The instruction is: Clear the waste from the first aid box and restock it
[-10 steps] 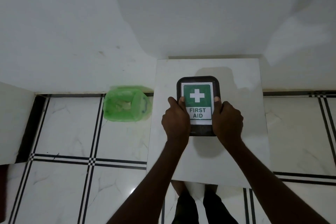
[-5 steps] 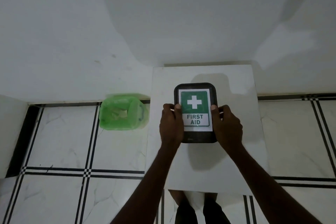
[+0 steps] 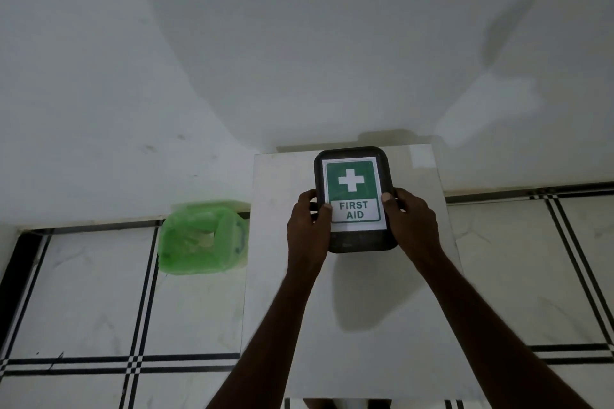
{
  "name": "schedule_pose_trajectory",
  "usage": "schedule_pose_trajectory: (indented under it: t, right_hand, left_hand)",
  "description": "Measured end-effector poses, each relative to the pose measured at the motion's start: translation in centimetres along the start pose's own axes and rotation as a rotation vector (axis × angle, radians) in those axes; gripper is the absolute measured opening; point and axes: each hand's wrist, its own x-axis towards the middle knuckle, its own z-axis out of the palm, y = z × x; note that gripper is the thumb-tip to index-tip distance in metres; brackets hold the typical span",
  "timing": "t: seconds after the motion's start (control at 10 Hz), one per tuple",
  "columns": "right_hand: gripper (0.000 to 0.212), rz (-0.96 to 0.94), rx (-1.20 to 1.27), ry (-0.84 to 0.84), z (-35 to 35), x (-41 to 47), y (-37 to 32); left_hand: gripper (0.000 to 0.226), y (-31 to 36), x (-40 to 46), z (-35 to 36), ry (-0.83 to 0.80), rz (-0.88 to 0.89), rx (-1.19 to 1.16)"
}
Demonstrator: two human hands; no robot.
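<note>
The first aid box (image 3: 354, 176) is black with rounded corners and a green and white "FIRST AID" label with a white cross on its lid. The lid is closed, so its contents are hidden. It is over the far half of a white marble-topped stand (image 3: 382, 325); whether it rests on the top or is lifted I cannot tell. My left hand (image 3: 307, 226) grips the box's left side with the thumb on the lid. On the opposite side my right hand (image 3: 410, 222) holds it the same way.
A small bin lined with a green plastic bag (image 3: 202, 237) stands on the tiled floor left of the stand, against the white wall (image 3: 299, 43). White floor tiles with black stripes surround the stand. My feet show under its near edge.
The box and both hands sit slightly farther from me on the stand than a second ago. My thumbs have shifted from the lid's top edge area to its sides.
</note>
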Motion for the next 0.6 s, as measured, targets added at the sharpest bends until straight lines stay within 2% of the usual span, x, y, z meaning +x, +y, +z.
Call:
schedule_pose_trajectory:
  t: [0.2,0.3,0.5,0.6]
  right_hand:
    - [0.046,0.057,0.011,-0.044,-1.7,-0.7,-1.2]
    - [0.055,-0.002,-0.097,0.021,-4.1,-2.4,-3.2]
    - [0.058,-0.337,-0.215,0.131,-11.6,-6.8,-10.2]
    - [0.059,-0.472,-0.201,0.178,-15.5,-10.6,-14.4]
  left_hand:
    - [0.039,0.9,-0.5,-1.3,0.052,0.039,0.071]
    - [0.042,2.9,-1.4,-3.0,0.127,0.180,0.201]
    - [0.040,11.6,-6.2,-7.3,0.173,0.503,0.357]
    - [0.039,16.5,-10.0,-10.4,0.232,0.654,0.397]
